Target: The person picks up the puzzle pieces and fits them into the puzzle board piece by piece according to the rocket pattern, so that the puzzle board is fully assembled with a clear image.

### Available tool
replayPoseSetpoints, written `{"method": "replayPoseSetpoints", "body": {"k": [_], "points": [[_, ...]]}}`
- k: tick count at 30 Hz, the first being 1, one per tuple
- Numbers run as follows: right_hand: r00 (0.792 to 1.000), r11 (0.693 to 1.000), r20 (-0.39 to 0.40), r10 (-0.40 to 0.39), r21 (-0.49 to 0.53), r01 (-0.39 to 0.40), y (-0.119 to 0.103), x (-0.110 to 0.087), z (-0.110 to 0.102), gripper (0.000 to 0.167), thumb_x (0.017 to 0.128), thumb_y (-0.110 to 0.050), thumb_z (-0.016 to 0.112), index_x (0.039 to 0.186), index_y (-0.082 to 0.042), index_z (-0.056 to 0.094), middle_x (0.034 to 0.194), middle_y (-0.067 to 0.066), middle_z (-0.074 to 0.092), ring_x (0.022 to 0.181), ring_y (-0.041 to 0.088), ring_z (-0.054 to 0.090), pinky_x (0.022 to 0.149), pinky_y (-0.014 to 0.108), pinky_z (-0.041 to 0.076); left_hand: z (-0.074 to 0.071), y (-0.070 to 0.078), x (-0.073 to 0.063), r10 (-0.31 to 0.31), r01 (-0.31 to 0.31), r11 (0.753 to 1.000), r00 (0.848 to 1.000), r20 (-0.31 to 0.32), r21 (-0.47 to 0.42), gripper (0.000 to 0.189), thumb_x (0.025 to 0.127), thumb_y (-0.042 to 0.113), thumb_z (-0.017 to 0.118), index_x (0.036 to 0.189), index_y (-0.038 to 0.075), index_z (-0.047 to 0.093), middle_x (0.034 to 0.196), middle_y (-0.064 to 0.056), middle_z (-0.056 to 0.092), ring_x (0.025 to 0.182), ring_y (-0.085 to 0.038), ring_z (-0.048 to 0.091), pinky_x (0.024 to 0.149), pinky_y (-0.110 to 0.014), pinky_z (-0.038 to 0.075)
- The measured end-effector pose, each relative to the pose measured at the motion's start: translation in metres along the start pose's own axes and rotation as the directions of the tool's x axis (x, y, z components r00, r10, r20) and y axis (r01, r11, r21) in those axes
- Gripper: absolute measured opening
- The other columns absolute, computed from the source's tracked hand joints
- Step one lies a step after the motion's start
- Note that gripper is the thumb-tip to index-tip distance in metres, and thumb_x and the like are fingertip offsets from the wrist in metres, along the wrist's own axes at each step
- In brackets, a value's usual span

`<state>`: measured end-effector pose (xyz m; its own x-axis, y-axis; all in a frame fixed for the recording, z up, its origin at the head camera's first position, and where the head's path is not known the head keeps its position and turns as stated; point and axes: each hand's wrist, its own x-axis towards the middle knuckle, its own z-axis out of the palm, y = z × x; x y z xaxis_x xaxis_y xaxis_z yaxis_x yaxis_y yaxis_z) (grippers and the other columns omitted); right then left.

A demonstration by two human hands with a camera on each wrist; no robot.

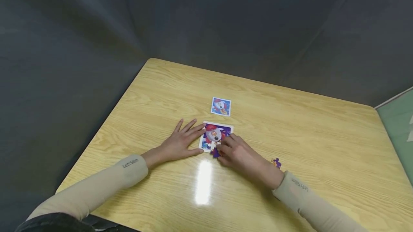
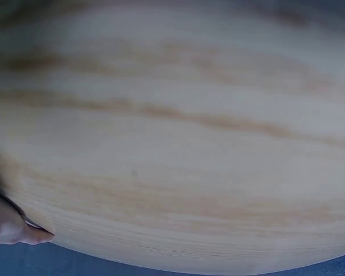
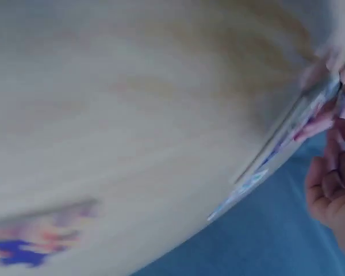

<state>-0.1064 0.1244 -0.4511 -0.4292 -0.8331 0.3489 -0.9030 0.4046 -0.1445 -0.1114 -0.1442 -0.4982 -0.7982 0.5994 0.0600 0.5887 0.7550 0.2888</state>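
A small square jigsaw puzzle in a white-bordered tray [image 1: 202,143] lies on the table, its picture a grey-white rocket on purple. The lower part of the picture has a pale gap. My left hand [image 1: 182,141] rests with fingers spread, index and thumb tips at the tray's left border. In the left wrist view only a bit of that hand [image 2: 14,228] shows at the lower left. My right hand [image 1: 238,153] pinches a purple puzzle piece [image 1: 215,152] at the tray's lower edge. The right wrist view shows its curled fingers [image 3: 333,178] beside the tray [image 3: 287,135].
Behind the tray lies a square picture card [image 1: 221,106] with a similar rocket. A loose purple and orange puzzle piece [image 1: 276,162] sits by my right wrist, blurred in the right wrist view. Dark curtains [image 1: 226,20] hang beyond the wooden table [image 1: 306,128].
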Motion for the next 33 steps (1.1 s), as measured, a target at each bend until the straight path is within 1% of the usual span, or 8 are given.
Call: {"method": "replayPoseSetpoints", "body": {"k": [4, 12, 17, 21, 24, 27, 30, 33], "points": [[0.998, 0.998, 0.006, 0.064, 0.0, -0.064, 0.009, 0.016, 0.003, 0.022, 0.08, -0.015, 0.078, 0.098, -0.002, 0.074, 0.088, 0.005, 0.063, 0.079, 0.02, 0.052, 0.069, 0.033, 0.047, -0.002, 0.001, 0.002, 0.014, -0.014, 1.0, 1.0, -0.01, -0.008, 0.073, 0.094, 0.061, 0.045, 0.152, 0.02, 0.031, 0.16, 0.004, 0.02, 0.148, -0.026, 0.007, 0.115, -0.058, -0.004], [0.981, 0.98, 0.08, 0.175, 0.076, -0.181, 0.007, 0.022, 0.005, 0.021, 0.082, -0.011, 0.078, 0.101, -0.003, 0.075, 0.088, 0.004, 0.063, 0.08, 0.017, 0.052, 0.068, 0.029, 0.047, -0.005, -0.001, 0.002, 0.018, -0.018, 1.0, 1.0, -0.006, -0.003, 0.072, 0.094, 0.061, 0.045, 0.152, 0.02, 0.032, 0.16, 0.004, 0.02, 0.148, -0.025, 0.007, 0.115, -0.057, -0.004], [0.97, 0.976, 0.116, 0.213, 0.013, -0.216, -0.003, 0.029, 0.004, 0.022, 0.082, -0.015, 0.077, 0.101, -0.005, 0.076, 0.091, 0.003, 0.062, 0.082, 0.018, 0.053, 0.066, 0.032, 0.047, -0.007, -0.005, -0.002, 0.017, -0.017, 1.0, 1.0, -0.009, 0.008, 0.072, 0.093, 0.062, 0.045, 0.152, 0.021, 0.031, 0.16, 0.005, 0.02, 0.148, -0.025, 0.007, 0.115, -0.058, -0.003], [0.962, 0.969, 0.113, 0.247, -0.058, -0.242, -0.011, 0.033, 0.003, 0.019, 0.082, -0.016, 0.078, 0.098, -0.009, 0.076, 0.09, 0.002, 0.062, 0.083, 0.019, 0.053, 0.065, 0.035, 0.048, -0.008, -0.008, -0.004, 0.014, -0.014, 1.0, 1.0, -0.002, 0.006, 0.073, 0.093, 0.062, 0.045, 0.152, 0.022, 0.03, 0.16, 0.004, 0.019, 0.148, -0.025, 0.007, 0.115, -0.057, -0.005], [0.962, 0.966, 0.096, 0.257, -0.025, -0.255, -0.013, 0.032, 0.0, 0.017, 0.084, -0.016, 0.076, 0.098, -0.007, 0.075, 0.091, 0.003, 0.063, 0.083, 0.019, 0.054, 0.067, 0.034, 0.049, -0.007, -0.007, -0.006, 0.008, -0.008, 1.0, 1.0, -0.003, 0.003, 0.073, 0.093, 0.062, 0.045, 0.152, 0.022, 0.031, 0.16, 0.004, 0.019, 0.148, -0.025, 0.007, 0.115, -0.057, -0.005], [0.963, 0.962, 0.021, 0.27, 0.035, -0.271, -0.009, 0.019, -0.015, 0.017, 0.084, -0.012, 0.074, 0.099, -0.004, 0.074, 0.093, 0.006, 0.066, 0.082, 0.02, 0.058, 0.07, 0.034, 0.052, -0.006, -0.003, -0.008, 0.012, -0.012, 1.0, 1.0, -0.001, -0.004, 0.073, 0.093, 0.062, 0.045, 0.152, 0.022, 0.031, 0.16, 0.003, 0.02, 0.148, -0.026, 0.007, 0.115, -0.058, -0.004], [0.938, 0.94, -0.063, 0.341, 0.05, -0.338, -0.003, -0.009, -0.039, 0.021, 0.082, -0.008, 0.075, 0.102, -0.001, 0.073, 0.095, 0.01, 0.068, 0.083, 0.023, 0.06, 0.069, 0.035, 0.053, -0.007, 0.001, -0.009, 0.014, -0.014, 1.0, 1.0, -0.008, -0.011, 0.073, 0.093, 0.062, 0.045, 0.152, 0.022, 0.03, 0.159, 0.003, 0.02, 0.148, -0.026, 0.007, 0.115, -0.058, -0.004], [0.866, 0.867, -0.051, 0.498, 0.029, -0.497, -0.002, -0.049, -0.06, 0.033, 0.08, -0.01, 0.078, 0.109, 0.002, 0.069, 0.099, 0.015, 0.066, 0.084, 0.028, 0.06, 0.066, 0.04, 0.053, -0.011, 0.001, -0.013, 0.013, -0.014, 1.0, 1.0, -0.017, -0.016, 0.073, 0.093, 0.061, 0.046, 0.152, 0.021, 0.03, 0.159, 0.003, 0.021, 0.148, -0.026, 0.007, 0.115, -0.058, -0.004]]}}
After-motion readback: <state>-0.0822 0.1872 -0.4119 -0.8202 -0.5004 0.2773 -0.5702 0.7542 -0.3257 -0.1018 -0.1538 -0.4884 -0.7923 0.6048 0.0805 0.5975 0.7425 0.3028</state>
